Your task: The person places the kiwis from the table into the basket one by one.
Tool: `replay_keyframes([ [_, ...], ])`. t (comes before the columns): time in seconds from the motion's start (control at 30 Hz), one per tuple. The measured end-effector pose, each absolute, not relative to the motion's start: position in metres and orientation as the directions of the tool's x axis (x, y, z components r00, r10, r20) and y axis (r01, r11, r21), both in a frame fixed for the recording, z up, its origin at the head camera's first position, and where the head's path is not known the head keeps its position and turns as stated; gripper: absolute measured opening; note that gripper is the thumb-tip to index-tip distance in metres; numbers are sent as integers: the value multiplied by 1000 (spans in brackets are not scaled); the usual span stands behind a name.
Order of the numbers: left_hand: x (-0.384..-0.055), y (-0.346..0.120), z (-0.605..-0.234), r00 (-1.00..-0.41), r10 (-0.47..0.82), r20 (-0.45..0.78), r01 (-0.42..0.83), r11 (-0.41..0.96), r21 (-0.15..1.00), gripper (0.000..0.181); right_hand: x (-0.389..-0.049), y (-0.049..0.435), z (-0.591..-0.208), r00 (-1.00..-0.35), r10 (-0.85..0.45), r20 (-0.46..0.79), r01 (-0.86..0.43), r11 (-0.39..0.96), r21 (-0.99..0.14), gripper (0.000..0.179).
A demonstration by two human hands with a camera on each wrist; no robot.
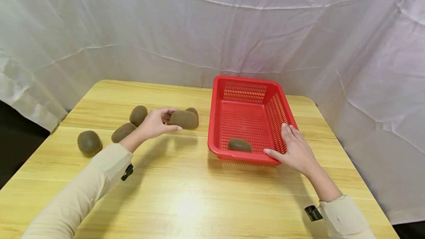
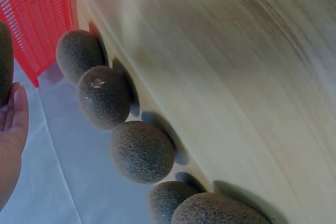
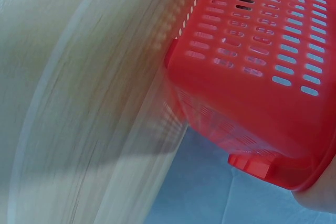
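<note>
My left hand [image 1: 155, 123] holds a brown kiwi [image 1: 184, 120] above the table, thumb along its near side and fingers behind it. Part of that kiwi shows at the left edge of the left wrist view, beside the fingers [image 2: 18, 108]. Another kiwi [image 1: 192, 111] lies partly hidden behind it. To the right stands a red perforated basket [image 1: 244, 117] with one kiwi [image 1: 239, 145] inside at the near wall. My right hand [image 1: 296, 150] rests on the basket's near right corner, fingers extended over the right rim and thumb across the front rim.
Several more kiwis lie on the wooden table [image 1: 159, 194], among them one at the far left [image 1: 89, 143] and one further back [image 1: 138, 115]. Another kiwi [image 1: 123, 132] sits near the left wrist. A pale cloth [image 1: 166, 28] hangs behind the table.
</note>
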State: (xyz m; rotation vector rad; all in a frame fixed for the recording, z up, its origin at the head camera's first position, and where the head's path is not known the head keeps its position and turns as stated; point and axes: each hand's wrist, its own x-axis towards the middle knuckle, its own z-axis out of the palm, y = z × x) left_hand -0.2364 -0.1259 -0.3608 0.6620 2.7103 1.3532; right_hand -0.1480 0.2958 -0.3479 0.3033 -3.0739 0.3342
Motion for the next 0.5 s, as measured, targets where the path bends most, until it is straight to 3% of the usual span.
replay_keyframes([
  [0.5, -239, -118, -346, -918, 363, 157, 340, 522, 782, 60, -148, 296, -347, -982, -184, 45, -189, 960, -207, 104],
])
